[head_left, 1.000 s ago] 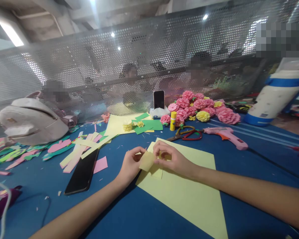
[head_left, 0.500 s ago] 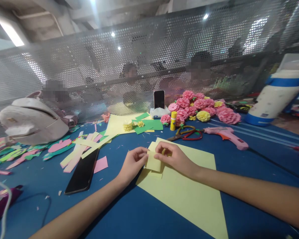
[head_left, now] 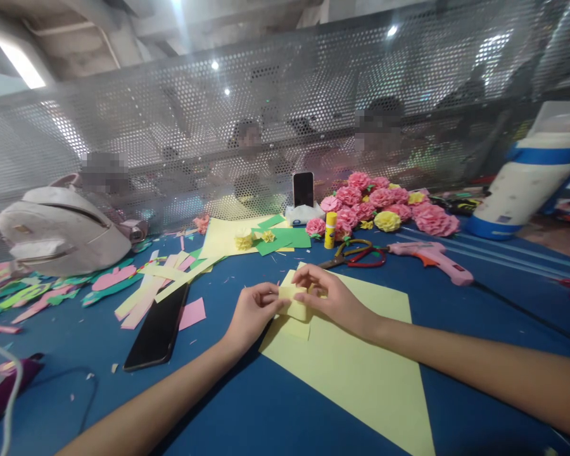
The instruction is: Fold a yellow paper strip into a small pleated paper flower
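A small piece of yellow paper [head_left: 293, 306] is held up between both hands, looking folded or bent over. My left hand [head_left: 254, 311] pinches its left edge with thumb and fingers. On its right side, my right hand [head_left: 332, 297] grips it the same way, with the fingers curled over the top. Below the hands lie another small yellow piece [head_left: 300, 329] and a large yellow sheet [head_left: 361, 354], flat on the blue table [head_left: 218, 405]. The fingertips partly hide the held paper's edges.
A black phone [head_left: 156, 332] and paper strips [head_left: 164, 278] lie to the left, near a white backpack [head_left: 61, 225]. Behind are scissors [head_left: 356, 254], a glue stick [head_left: 330, 230] and paper flowers [head_left: 375, 201]. A pink glue gun [head_left: 434, 258] and a bottle [head_left: 522, 183] stand right.
The small yellow paper has tilted in my fingers, its lower edge higher and its face looking shorter. Both hands have stayed nearly in place.
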Tool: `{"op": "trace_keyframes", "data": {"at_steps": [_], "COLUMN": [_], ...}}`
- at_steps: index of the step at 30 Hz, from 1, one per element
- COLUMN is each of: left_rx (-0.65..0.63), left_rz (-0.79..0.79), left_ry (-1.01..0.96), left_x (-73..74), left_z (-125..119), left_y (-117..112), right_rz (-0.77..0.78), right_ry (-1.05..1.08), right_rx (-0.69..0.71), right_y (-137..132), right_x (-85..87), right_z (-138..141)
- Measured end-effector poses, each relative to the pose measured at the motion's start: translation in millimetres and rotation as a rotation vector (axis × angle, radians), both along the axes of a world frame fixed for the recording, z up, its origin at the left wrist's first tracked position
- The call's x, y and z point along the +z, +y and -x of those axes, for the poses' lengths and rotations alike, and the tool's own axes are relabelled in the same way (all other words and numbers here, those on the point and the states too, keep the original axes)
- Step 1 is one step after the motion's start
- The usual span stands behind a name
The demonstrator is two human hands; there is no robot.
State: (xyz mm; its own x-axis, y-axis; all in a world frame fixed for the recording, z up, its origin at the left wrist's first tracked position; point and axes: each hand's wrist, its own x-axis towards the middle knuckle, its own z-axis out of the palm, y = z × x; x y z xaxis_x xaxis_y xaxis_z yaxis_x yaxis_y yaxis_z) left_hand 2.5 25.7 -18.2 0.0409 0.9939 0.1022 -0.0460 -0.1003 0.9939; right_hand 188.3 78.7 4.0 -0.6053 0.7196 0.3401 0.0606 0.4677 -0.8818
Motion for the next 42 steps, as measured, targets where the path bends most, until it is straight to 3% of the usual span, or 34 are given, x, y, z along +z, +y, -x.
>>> {"op": "trace_keyframes", "data": {"at_steps": [13, 23, 36, 42], "left_rx": [0.027, 0.101, 0.145, 0.172], "left_rz": [0.005, -0.031, -0.064, -0.056], "left_ry": [-0.02, 0.024, 0.084, 0.049], "left_x": [1.6, 2.0, 2.6, 4.3], "left_z": [1, -2, -1, -1], "left_y": [0, -1, -2, -2], "right_rz": [0.087, 0.155, 0.012, -0.002], "right_ry": [-0.005, 0.002, 0.056, -0.014], "right_rx": [-0.045, -0.179, -0.137, -0.109], "right_y": [5, 19, 7, 7], "right_x": [-4.0, -15.9, -5.8, -4.9], "right_z": [1, -2, -2, 0]}}
